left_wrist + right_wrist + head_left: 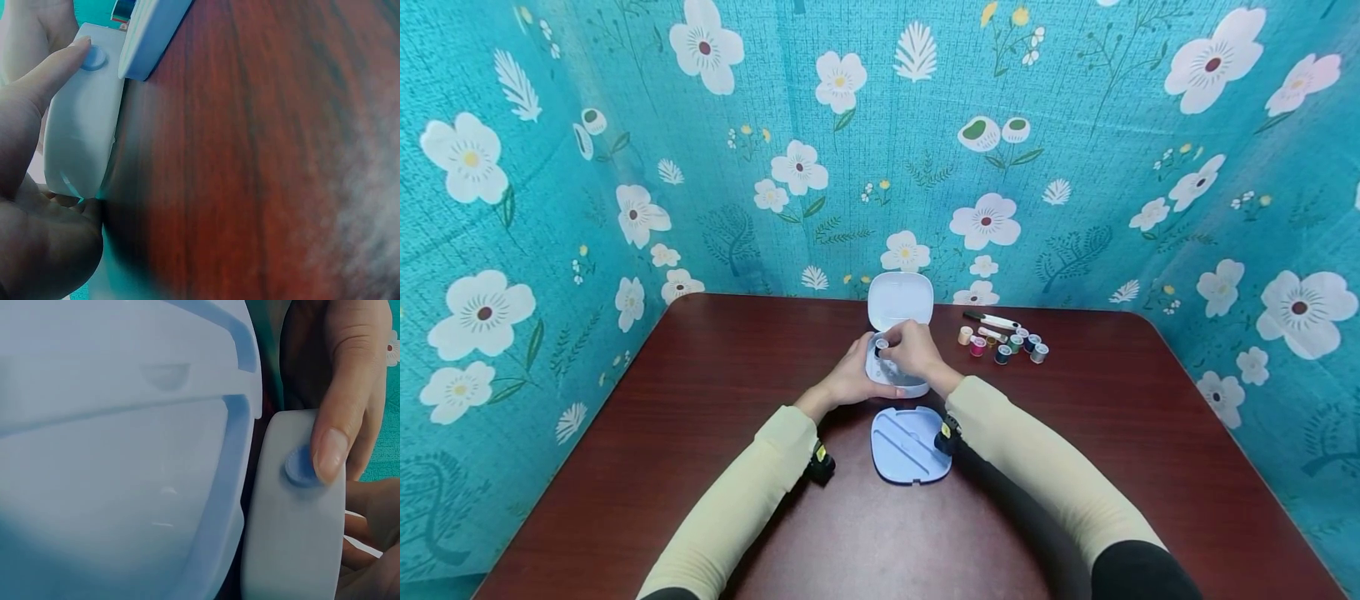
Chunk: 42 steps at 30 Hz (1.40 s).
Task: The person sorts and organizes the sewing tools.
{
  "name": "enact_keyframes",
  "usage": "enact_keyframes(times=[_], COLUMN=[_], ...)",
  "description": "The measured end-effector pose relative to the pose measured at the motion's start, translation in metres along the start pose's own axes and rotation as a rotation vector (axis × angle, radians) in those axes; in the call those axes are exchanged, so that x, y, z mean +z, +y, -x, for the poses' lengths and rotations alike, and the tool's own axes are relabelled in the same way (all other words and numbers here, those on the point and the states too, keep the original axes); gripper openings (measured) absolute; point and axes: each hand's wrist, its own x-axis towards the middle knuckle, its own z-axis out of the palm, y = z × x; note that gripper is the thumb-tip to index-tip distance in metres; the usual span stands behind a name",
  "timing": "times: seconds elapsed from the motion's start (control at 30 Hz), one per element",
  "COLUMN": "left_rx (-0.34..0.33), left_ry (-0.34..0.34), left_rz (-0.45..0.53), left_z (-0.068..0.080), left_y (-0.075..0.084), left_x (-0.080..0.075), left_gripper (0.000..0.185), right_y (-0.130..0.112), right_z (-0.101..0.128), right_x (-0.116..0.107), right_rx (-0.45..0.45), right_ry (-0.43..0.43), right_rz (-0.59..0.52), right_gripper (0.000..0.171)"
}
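A white sewing box stands on the table with its lid raised at the back. My left hand grips the box at its left side, the thumb lying along the front wall. In the right wrist view that thumb's tip rests at the blue button on the box front. My right hand pinches a dark thread spool over the box's open inside. Small pale bits show inside the box below the spool, partly covered by the right hand.
A light blue divided tray lies in front of the box, under the right wrist. To the right of the box are several thread spools in different colours, a black-and-white marker pen and a small tube. Behind the table hangs a flowered curtain.
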Motion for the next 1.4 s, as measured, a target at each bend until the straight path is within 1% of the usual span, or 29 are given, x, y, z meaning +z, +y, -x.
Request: enact_keyframes(times=[0.13, 0.43, 0.63, 0.7, 0.87, 0.97, 1.17, 1.3, 1.4], left_rx=[0.013, 0.004, -0.005, 0.0, 0.016, 0.016, 0.008, -0.002, -0.007], left_ry=[0.001, 0.005, -0.007, -0.002, 0.011, 0.005, -0.001, -0.002, -0.005], left_rz=[0.0, -0.009, -0.011, -0.008, -0.003, -0.008, -0.016, -0.021, -0.022], left_z=[0.0, 0.0, 0.0, -0.001, 0.0, -0.001, -0.001, 0.0, 0.0], left_y=[0.0, 0.0, -0.003, -0.003, -0.001, -0.001, 0.0, 0.001, 0.001], left_x=[0.0, 0.0, 0.002, 0.002, 0.001, 0.001, 0.0, -0.001, -0.001], left_gripper=[0.114, 0.116, 0.115, 0.115, 0.113, 0.112, 0.113, 0.113, 0.115], right_y=[0.0, -0.003, -0.008, -0.01, -0.012, -0.012, -0.011, -0.011, -0.011], right_z=[-0.001, -0.001, 0.0, 0.001, 0.0, -0.001, -0.002, -0.001, 0.0], right_x=[0.003, 0.005, 0.005, 0.005, 0.005, 0.006, 0.007, 0.007, 0.006], right_rx=[0.002, 0.023, 0.059, 0.067, 0.058, 0.067, 0.083, 0.071, 0.06], right_ry=[0.007, 0.025, 0.037, 0.042, 0.066, 0.071, 0.07, 0.076, 0.061], right_rz=[0.014, 0.041, 0.059, 0.064, 0.083, 0.097, 0.102, 0.093, 0.084], right_gripper=[0.02, 0.021, 0.02, 0.02, 0.017, 0.016, 0.016, 0.016, 0.018])
